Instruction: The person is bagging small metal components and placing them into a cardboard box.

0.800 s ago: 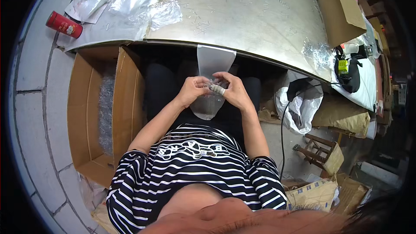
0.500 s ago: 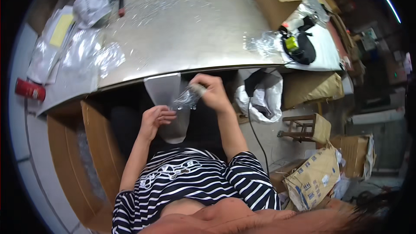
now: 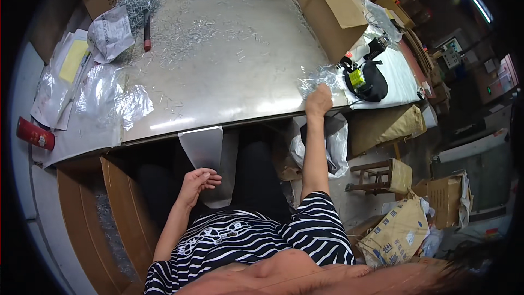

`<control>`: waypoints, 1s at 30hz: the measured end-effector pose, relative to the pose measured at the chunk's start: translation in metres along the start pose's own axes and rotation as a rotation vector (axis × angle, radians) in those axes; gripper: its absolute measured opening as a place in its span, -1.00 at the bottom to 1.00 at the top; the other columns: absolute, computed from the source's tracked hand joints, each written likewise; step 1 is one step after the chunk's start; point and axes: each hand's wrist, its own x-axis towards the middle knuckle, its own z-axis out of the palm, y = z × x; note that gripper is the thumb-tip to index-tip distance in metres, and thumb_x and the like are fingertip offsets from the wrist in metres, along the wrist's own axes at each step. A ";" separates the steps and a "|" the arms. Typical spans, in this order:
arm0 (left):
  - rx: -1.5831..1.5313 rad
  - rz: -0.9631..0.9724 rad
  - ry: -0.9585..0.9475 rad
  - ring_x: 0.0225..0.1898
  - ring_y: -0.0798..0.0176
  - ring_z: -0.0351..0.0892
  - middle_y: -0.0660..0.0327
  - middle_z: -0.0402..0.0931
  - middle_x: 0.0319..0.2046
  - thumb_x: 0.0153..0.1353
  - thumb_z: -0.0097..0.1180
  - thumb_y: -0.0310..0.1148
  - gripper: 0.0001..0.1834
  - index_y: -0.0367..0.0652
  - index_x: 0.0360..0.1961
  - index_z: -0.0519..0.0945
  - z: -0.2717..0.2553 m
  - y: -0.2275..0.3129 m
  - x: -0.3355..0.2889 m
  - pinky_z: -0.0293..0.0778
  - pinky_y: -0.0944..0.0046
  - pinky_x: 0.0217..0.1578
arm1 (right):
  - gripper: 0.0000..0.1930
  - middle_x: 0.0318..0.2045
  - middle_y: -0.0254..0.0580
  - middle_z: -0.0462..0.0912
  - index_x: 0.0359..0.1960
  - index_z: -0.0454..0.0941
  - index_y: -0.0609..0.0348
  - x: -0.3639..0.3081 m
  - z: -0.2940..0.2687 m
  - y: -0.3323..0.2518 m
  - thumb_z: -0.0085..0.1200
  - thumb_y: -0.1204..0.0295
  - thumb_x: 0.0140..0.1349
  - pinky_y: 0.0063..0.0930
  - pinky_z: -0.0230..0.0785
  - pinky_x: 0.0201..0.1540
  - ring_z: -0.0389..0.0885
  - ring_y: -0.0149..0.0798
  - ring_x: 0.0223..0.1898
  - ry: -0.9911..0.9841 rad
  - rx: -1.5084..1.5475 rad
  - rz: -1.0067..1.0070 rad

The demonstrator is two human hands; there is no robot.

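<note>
Hands work well apart: the right hand (image 3: 319, 100) reaches forward over the table's near edge, while the left hand (image 3: 196, 187) hangs above the lap with its fingers loosely curled and apparently nothing in them. What the right fingers do cannot be told, since they are bent down and hidden behind the knuckles. Right at them, just beyond, lies a glossy clear heap (image 3: 314, 79) (loose bits or small packets, too fine to say). Just ahead of the left hand, a translucent sheet (image 3: 201, 145) slopes from the table edge towards the lap; whether hand and sheet touch is unclear.

Spilling looks like the main risk. The heap sits close to the front of the metal table (image 3: 229, 87), and a white bag (image 3: 337, 155) gapes below, beside the right forearm, so dragging the right hand back quickly could sweep pieces over the edge. A sideways swing to the right might knock the black pouch (image 3: 375, 84), which lies just beside that hand. Near the left hand, a bump from the wrist could shift the sheet, as nothing visible pins its lower end. Left of that forearm, an open carton (image 3: 125, 199) could catch an elbow swung outward.
</note>
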 end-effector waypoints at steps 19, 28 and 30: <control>1.000 1.072 0.701 -0.05 0.02 0.60 -0.03 0.59 -0.09 0.19 0.06 -0.61 -0.69 -0.35 -0.02 0.55 -0.045 0.108 -0.023 0.49 0.19 -0.02 | -0.41 0.34 0.10 0.23 0.35 0.15 0.26 0.106 0.118 -0.119 -0.16 0.18 0.39 -0.18 -0.01 0.39 0.15 0.07 0.38 -0.349 0.495 -0.312; 1.718 0.682 0.877 0.37 -0.01 0.15 0.02 0.24 0.31 0.19 0.13 -0.29 -0.38 -0.29 0.26 0.31 -0.074 0.111 0.008 -0.01 -0.12 0.34 | -0.34 0.43 -0.02 0.03 0.40 0.05 0.17 0.086 0.146 -0.279 -0.25 0.03 0.39 0.04 -0.11 0.40 -0.08 0.03 0.46 -0.604 0.237 -0.716; 1.740 0.909 0.890 0.25 0.07 0.33 0.10 0.42 0.15 0.19 0.15 -0.33 -0.52 -0.24 0.14 0.46 -0.075 0.103 0.007 0.10 -0.05 0.30 | -0.30 0.44 -0.03 -0.01 0.40 0.04 0.20 0.069 0.112 -0.271 -0.22 0.00 0.38 0.05 -0.16 0.41 -0.12 0.02 0.47 -0.676 0.243 -0.693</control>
